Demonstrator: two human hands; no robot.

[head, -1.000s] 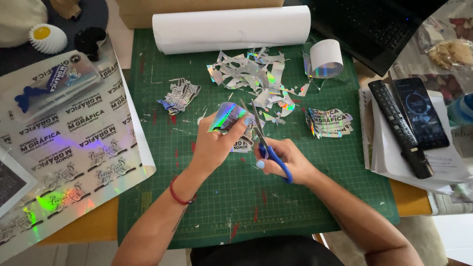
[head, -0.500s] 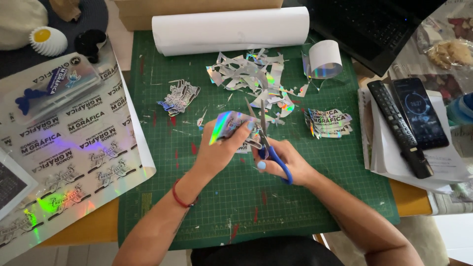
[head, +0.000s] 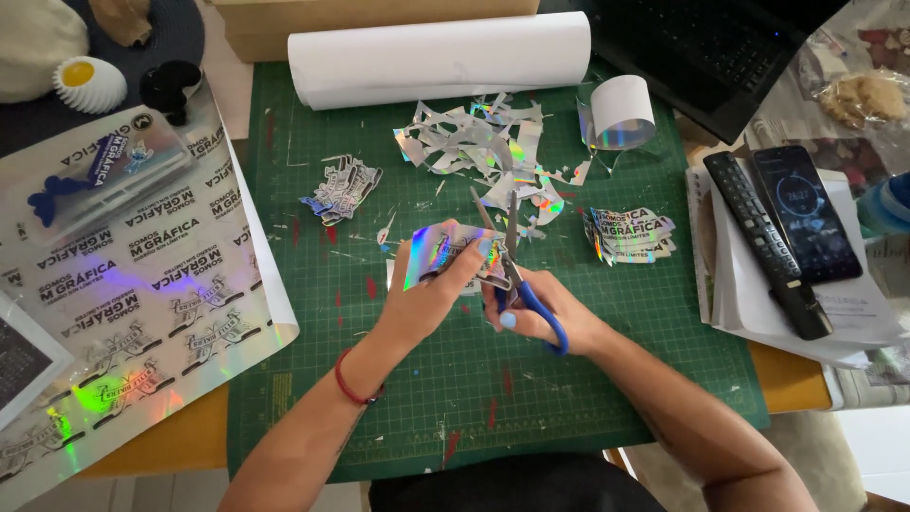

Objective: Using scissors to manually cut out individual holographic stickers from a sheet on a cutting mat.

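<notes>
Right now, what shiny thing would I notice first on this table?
The rainbow-shiny sticker piece in the middle of the green cutting mat, held by the left hand while the right hand works blue-handled scissors. Behind them lies a heap of glittery scraps, and a big shimmering sticker sheet covers the left side.

Our left hand pinches a holographic sticker piece above the green cutting mat. Our right hand grips blue-handled scissors, blades parted against the piece's right edge. Offcuts lie beyond.
</notes>
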